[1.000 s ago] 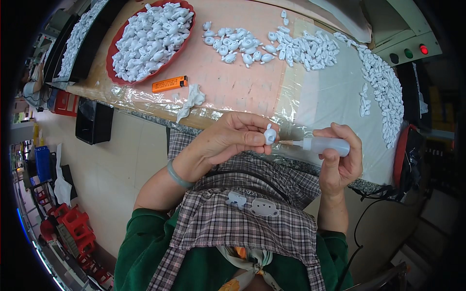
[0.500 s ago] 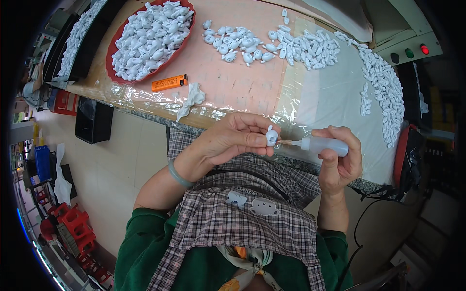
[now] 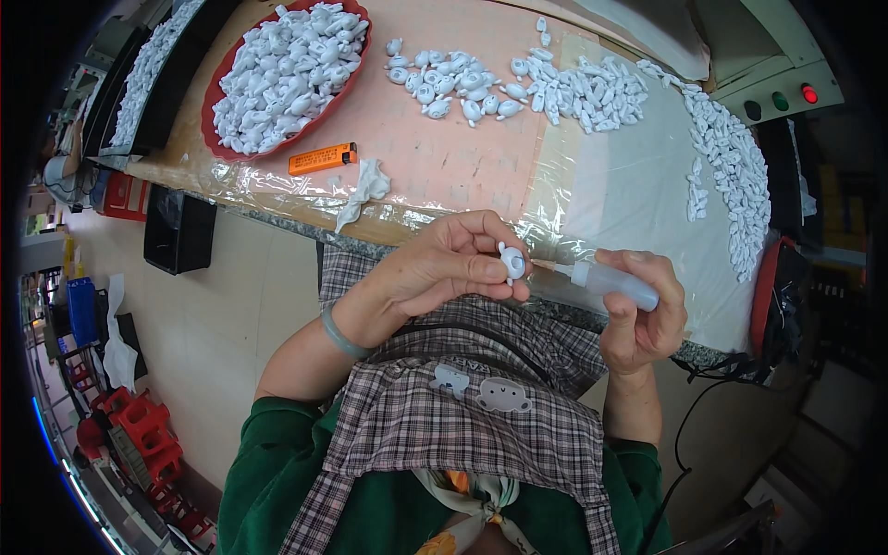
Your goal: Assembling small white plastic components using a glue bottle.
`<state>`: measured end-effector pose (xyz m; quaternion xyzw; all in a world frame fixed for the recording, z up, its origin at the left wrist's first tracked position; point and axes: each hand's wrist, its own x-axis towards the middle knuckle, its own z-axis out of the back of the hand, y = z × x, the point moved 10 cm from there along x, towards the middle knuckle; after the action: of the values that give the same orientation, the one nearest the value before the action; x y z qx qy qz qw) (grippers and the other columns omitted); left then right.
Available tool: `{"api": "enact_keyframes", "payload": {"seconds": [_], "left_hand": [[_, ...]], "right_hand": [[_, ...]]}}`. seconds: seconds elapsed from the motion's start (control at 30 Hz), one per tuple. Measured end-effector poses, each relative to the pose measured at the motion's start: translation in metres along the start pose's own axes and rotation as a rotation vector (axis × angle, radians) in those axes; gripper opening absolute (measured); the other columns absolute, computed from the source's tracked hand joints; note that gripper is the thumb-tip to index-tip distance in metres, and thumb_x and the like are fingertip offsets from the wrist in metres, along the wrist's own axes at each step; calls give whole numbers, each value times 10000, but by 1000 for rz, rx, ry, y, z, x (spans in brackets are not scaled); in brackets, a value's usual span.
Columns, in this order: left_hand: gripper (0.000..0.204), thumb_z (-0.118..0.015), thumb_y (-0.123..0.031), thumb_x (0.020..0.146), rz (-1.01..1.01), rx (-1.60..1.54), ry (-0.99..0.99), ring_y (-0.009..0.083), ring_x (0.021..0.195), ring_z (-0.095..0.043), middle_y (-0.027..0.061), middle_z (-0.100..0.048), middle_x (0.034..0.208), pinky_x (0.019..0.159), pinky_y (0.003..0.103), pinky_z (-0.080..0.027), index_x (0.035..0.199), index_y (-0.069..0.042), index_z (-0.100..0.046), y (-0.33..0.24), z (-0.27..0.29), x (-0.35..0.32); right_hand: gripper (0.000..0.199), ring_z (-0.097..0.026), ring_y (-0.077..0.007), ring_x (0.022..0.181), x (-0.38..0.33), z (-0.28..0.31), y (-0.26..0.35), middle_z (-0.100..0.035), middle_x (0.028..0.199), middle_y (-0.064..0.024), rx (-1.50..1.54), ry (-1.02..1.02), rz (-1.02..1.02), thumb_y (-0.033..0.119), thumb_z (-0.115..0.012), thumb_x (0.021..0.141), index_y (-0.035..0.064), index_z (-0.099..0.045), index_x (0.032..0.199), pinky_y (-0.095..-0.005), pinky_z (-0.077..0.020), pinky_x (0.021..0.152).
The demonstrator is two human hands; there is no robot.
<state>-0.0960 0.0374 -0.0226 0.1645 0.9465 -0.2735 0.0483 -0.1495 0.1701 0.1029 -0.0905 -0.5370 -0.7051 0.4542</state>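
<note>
Between the thumb and fingers of my left hand is a small white figurine piece, with a rounded body, a dark opening and a thin part sticking up. My right hand grips a translucent squeeze bottle lying sideways, its narrow brownish nozzle pointed left at the piece. The tip comes very close to the opening; whether it touches I cannot tell. Both hands are over the table's near edge, above my lap.
A red scalloped bowl heaped with white pieces stands at the back left. An orange lighter and a crumpled white tissue lie before it. Loose white rounded pieces and slender white pieces spread across the table.
The figurine piece has turned slightly and shifted a little left in my left hand. My right hand has tilted the bottle, so its nozzle now points more upward to the left.
</note>
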Motion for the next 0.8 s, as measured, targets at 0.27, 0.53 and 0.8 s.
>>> {"api": "enact_keyframes", "payload": {"seconds": [0.27,0.53,0.8], "left_hand": [[237,-686,-20,810,-54,33,-86,244,868,-682,172,-613,1022,729,258,-601,1012,22,-570,-8,6,-1],[229,-675,-6,814,-107,124,-97,237,880,-679,161,-611,1030,736,256,-598,1017,16,-571,-16,8,-2],[245,-678,-4,810,-109,163,-127,235,875,-682,151,-629,1010,737,264,-598,1030,14,-572,-19,7,-2]], "right_hand": [[384,-649,-264,769,1,-3,13,-637,878,-220,-88,16,97,248,-622,907,-58,-507,1110,-308,-518,653],[376,-647,-267,769,1,-4,14,-633,881,-223,-71,26,111,231,-621,907,-61,-507,1116,-309,-519,647],[356,-669,-285,738,1,-2,7,-667,879,-183,-75,-11,105,167,-702,832,-52,-542,1064,-324,-540,616]]}}
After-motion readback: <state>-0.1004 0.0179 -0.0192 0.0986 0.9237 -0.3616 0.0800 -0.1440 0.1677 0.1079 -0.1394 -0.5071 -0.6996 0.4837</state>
